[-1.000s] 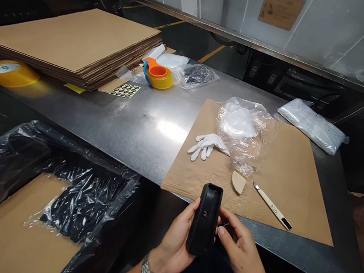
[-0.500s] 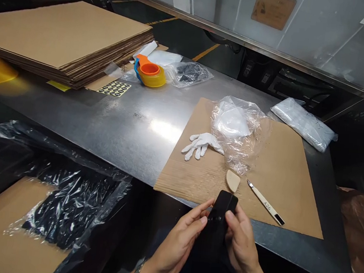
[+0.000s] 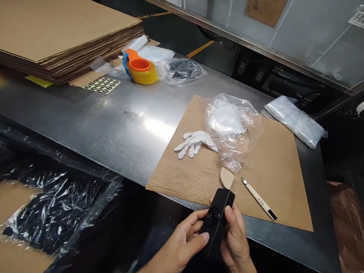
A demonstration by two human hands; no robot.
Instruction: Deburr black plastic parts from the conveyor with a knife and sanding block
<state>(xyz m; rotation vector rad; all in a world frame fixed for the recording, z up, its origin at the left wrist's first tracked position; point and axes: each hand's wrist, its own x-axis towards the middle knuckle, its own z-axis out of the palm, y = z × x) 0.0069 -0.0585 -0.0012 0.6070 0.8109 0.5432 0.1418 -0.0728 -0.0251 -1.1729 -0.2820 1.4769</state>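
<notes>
A long black plastic part [image 3: 217, 219] with a lengthwise edge is held between both hands, just off the table's front edge; its exact kind I cannot tell. My left hand [image 3: 186, 240] grips its left side, thumb on the face. On the right side, my right hand [image 3: 236, 237] has its thumb near the upper end and fingers behind. Close beyond the part lie a beige wedge-shaped pad [image 3: 227, 177] and a white-handled craft knife [image 3: 259, 198] marked A26. A white glove [image 3: 196, 143] rests partly by a crumpled clear plastic bag [image 3: 232, 124].
A cardboard sheet [image 3: 282, 183] covers part of the metal table [image 3: 114, 124]. Stacked cardboard [image 3: 63, 26], a sticker sheet [image 3: 102, 85] and an orange tape dispenser [image 3: 140, 68] stand at the left. Bagged black items [image 3: 58, 210] lie lower left; a plastic-wrapped pack [image 3: 295, 119] sits at the right.
The black part has turned slightly in my hands, so its edge and a raised detail show. My left thumb has moved lower on it. The view has shifted a little to the right.
</notes>
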